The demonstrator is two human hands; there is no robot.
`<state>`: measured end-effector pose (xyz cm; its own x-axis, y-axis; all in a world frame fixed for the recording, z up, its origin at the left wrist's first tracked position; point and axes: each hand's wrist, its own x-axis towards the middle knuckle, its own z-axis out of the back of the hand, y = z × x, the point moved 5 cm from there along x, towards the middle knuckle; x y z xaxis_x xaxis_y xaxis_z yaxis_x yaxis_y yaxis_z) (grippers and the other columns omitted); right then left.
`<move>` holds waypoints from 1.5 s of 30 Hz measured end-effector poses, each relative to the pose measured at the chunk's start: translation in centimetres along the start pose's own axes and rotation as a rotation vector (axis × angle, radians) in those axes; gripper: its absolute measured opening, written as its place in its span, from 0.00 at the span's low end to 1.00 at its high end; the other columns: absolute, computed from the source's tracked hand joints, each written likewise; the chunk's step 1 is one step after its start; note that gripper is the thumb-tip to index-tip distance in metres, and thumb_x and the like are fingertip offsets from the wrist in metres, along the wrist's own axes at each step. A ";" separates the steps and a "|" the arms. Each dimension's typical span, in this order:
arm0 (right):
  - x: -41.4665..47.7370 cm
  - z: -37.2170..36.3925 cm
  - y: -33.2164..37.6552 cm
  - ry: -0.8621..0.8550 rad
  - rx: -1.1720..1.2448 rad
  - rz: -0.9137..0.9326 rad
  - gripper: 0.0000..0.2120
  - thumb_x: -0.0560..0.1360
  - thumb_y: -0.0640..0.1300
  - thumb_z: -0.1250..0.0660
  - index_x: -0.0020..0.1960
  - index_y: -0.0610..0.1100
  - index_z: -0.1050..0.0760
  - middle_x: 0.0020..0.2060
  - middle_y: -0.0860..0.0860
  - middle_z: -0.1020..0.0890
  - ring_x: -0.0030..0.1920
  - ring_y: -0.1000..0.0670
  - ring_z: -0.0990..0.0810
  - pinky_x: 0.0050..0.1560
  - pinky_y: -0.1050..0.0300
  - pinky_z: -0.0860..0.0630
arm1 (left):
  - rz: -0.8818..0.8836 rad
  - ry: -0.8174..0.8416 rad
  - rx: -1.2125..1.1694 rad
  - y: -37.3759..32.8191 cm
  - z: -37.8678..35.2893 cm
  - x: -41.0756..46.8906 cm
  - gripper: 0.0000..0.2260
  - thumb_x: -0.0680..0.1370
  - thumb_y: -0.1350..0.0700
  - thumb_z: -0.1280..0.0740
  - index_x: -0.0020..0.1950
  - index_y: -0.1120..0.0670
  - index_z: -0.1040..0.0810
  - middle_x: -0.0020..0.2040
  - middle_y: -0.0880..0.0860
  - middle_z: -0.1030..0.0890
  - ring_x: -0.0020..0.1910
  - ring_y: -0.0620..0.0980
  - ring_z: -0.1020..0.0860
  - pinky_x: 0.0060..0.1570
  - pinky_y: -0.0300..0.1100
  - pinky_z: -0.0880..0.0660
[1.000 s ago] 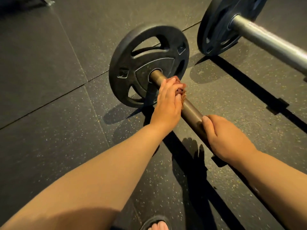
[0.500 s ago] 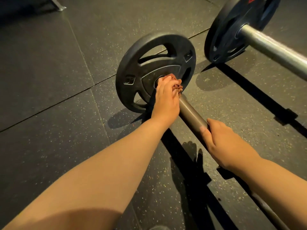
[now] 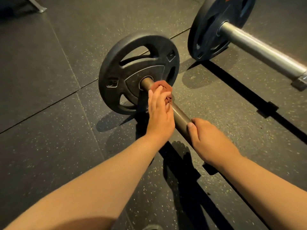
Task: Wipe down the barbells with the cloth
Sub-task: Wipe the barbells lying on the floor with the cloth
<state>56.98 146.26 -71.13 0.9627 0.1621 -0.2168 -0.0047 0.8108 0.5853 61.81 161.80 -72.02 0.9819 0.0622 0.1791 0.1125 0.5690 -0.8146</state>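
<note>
A dark barbell bar (image 3: 180, 114) lies on the gym floor with a black weight plate (image 3: 132, 70) at its far end. My left hand (image 3: 160, 112) grips a reddish-brown cloth (image 3: 163, 87) wrapped over the bar, just short of the plate's hub. My right hand (image 3: 211, 140) grips the same bar closer to me, thumb along its top. A second barbell with a silver bar (image 3: 259, 47) and a black plate (image 3: 217, 27) lies at the upper right.
Black speckled rubber floor tiles (image 3: 49, 113) surround the bars, with seams running across. A metal foot of some equipment (image 3: 37, 6) shows at the top left. Dark shadows of the bars fall to the right.
My left hand with the cloth has slid back from the plate's hub a little along the bar. My right hand keeps its hold on the bar.
</note>
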 end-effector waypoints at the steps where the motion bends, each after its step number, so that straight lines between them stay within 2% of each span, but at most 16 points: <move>1: 0.0 0.1 0.0 -0.009 0.015 0.002 0.17 0.85 0.55 0.51 0.44 0.49 0.31 0.42 0.49 0.24 0.42 0.45 0.23 0.41 0.48 0.30 | -0.046 0.026 -0.003 -0.8 -0.8 -2.1 0.16 0.84 0.62 0.42 0.71 0.51 0.32 0.81 0.48 0.43 0.82 0.50 0.57 0.75 0.30 0.58; 4: 0.0 0.4 -0.2 -0.044 0.035 0.002 0.16 0.85 0.51 0.50 0.48 0.46 0.28 0.44 0.47 0.21 0.45 0.44 0.22 0.43 0.49 0.31 | -0.229 0.164 0.022 -2.2 -2.2 -7.2 0.17 0.84 0.57 0.44 0.74 0.51 0.34 0.82 0.49 0.43 0.83 0.51 0.56 0.79 0.40 0.55; 7: -0.1 0.6 -0.4 -0.082 0.049 -0.028 0.16 0.85 0.51 0.50 0.49 0.45 0.27 0.45 0.46 0.21 0.45 0.43 0.23 0.44 0.48 0.30 | -0.305 0.206 0.115 -0.8 -1.0 -4.8 0.18 0.84 0.55 0.45 0.75 0.51 0.33 0.81 0.49 0.39 0.83 0.50 0.51 0.80 0.53 0.48; 8: -0.1 0.7 -0.5 -0.089 0.062 -0.047 0.17 0.85 0.51 0.50 0.49 0.45 0.27 0.45 0.47 0.22 0.44 0.43 0.23 0.43 0.48 0.31 | -0.287 0.183 0.134 -0.6 -0.4 -3.4 0.18 0.84 0.57 0.45 0.74 0.51 0.32 0.80 0.50 0.38 0.82 0.50 0.50 0.80 0.52 0.47; 12: -0.5 1.3 -0.8 -0.130 0.154 -0.153 0.16 0.86 0.50 0.49 0.60 0.43 0.25 0.51 0.46 0.21 0.48 0.44 0.24 0.48 0.50 0.29 | -0.118 0.071 0.060 -0.8 -0.2 -1.4 0.18 0.83 0.64 0.43 0.72 0.55 0.30 0.79 0.52 0.38 0.82 0.50 0.50 0.76 0.30 0.53; 16: -0.9 1.9 -0.9 -0.215 0.241 -0.169 0.17 0.86 0.48 0.48 0.69 0.43 0.28 0.60 0.44 0.20 0.55 0.45 0.23 0.50 0.55 0.33 | -0.169 0.128 0.051 -3.0 -2.6 -7.0 0.19 0.83 0.61 0.45 0.74 0.56 0.31 0.81 0.52 0.39 0.82 0.52 0.50 0.80 0.41 0.53; 19: -1.0 1.9 -1.1 -0.227 0.281 -0.187 0.15 0.85 0.47 0.48 0.63 0.43 0.26 0.56 0.45 0.19 0.50 0.48 0.24 0.48 0.55 0.32 | -0.297 0.265 0.053 -4.1 -3.7 -11.1 0.24 0.82 0.61 0.46 0.80 0.58 0.40 0.82 0.51 0.43 0.83 0.52 0.53 0.80 0.43 0.54; 22: -0.8 2.1 -1.2 -0.233 0.272 -0.195 0.13 0.85 0.46 0.48 0.59 0.43 0.26 0.53 0.45 0.20 0.50 0.44 0.22 0.47 0.53 0.31 | -0.407 0.364 0.131 -2.7 -2.7 -9.0 0.23 0.82 0.60 0.44 0.78 0.54 0.37 0.81 0.51 0.41 0.83 0.53 0.51 0.80 0.44 0.53; 25: -0.9 2.2 -1.1 -0.235 0.253 -0.200 0.14 0.86 0.46 0.48 0.60 0.42 0.27 0.54 0.44 0.20 0.50 0.44 0.24 0.49 0.51 0.30 | -0.282 0.291 0.117 -1.8 -1.6 -6.2 0.20 0.84 0.58 0.43 0.77 0.51 0.34 0.81 0.50 0.41 0.83 0.50 0.52 0.81 0.51 0.50; 29: -1.4 2.4 -0.8 -0.273 0.280 -0.199 0.14 0.86 0.46 0.48 0.62 0.42 0.27 0.55 0.44 0.20 0.50 0.47 0.25 0.48 0.53 0.31 | -0.103 0.178 0.028 -3.7 -2.9 -7.8 0.20 0.82 0.63 0.44 0.74 0.55 0.30 0.80 0.51 0.38 0.82 0.51 0.49 0.80 0.42 0.53; 31: -1.7 2.7 -1.0 -0.312 0.335 -0.218 0.15 0.86 0.46 0.48 0.65 0.42 0.27 0.58 0.46 0.21 0.52 0.50 0.25 0.51 0.55 0.32 | -0.148 0.228 0.037 -4.8 -3.8 -9.3 0.22 0.80 0.67 0.43 0.75 0.57 0.31 0.79 0.52 0.36 0.81 0.53 0.45 0.81 0.50 0.49; 33: -2.2 3.1 -1.5 -0.376 0.410 -0.256 0.16 0.86 0.45 0.48 0.67 0.42 0.27 0.58 0.47 0.21 0.54 0.52 0.26 0.52 0.58 0.33 | -0.294 0.323 0.089 -5.4 -4.2 -11.0 0.24 0.80 0.67 0.42 0.77 0.61 0.32 0.78 0.54 0.34 0.80 0.56 0.42 0.79 0.58 0.44; 35: -2.8 3.2 -2.5 -0.412 0.482 -0.307 0.15 0.85 0.44 0.47 0.67 0.42 0.27 0.58 0.47 0.20 0.57 0.49 0.23 0.53 0.58 0.32 | -0.431 0.370 0.225 -5.2 -3.6 -10.7 0.21 0.82 0.60 0.41 0.76 0.58 0.30 0.77 0.54 0.32 0.79 0.56 0.38 0.78 0.56 0.41; 38: -4.5 2.7 -4.3 -0.342 0.446 -0.337 0.15 0.85 0.41 0.47 0.69 0.43 0.29 0.61 0.48 0.22 0.58 0.51 0.25 0.56 0.60 0.33 | -0.361 0.269 0.412 -5.3 -2.5 -8.2 0.19 0.82 0.51 0.41 0.73 0.51 0.26 0.72 0.50 0.28 0.71 0.53 0.33 0.71 0.52 0.35; 41: -7.5 2.2 -5.9 -0.278 0.373 -0.324 0.16 0.86 0.41 0.46 0.72 0.42 0.31 0.63 0.48 0.23 0.59 0.53 0.26 0.58 0.60 0.33 | -0.276 0.233 0.391 -6.8 -3.1 -7.8 0.20 0.81 0.50 0.45 0.68 0.55 0.23 0.66 0.52 0.24 0.64 0.56 0.30 0.67 0.49 0.32; 45: -11.0 1.3 -7.0 -0.176 0.213 -0.241 0.14 0.86 0.45 0.46 0.66 0.43 0.28 0.58 0.45 0.22 0.58 0.45 0.23 0.58 0.51 0.27 | -0.314 0.423 0.273 -9.0 -4.8 -10.5 0.21 0.80 0.52 0.47 0.66 0.57 0.23 0.62 0.53 0.23 0.62 0.56 0.30 0.66 0.42 0.34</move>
<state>46.76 138.08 -71.84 0.9611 -0.1335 -0.2418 0.2668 0.6758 0.6872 51.22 152.11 -69.17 0.8897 -0.4438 0.1074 0.4193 0.7011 -0.5768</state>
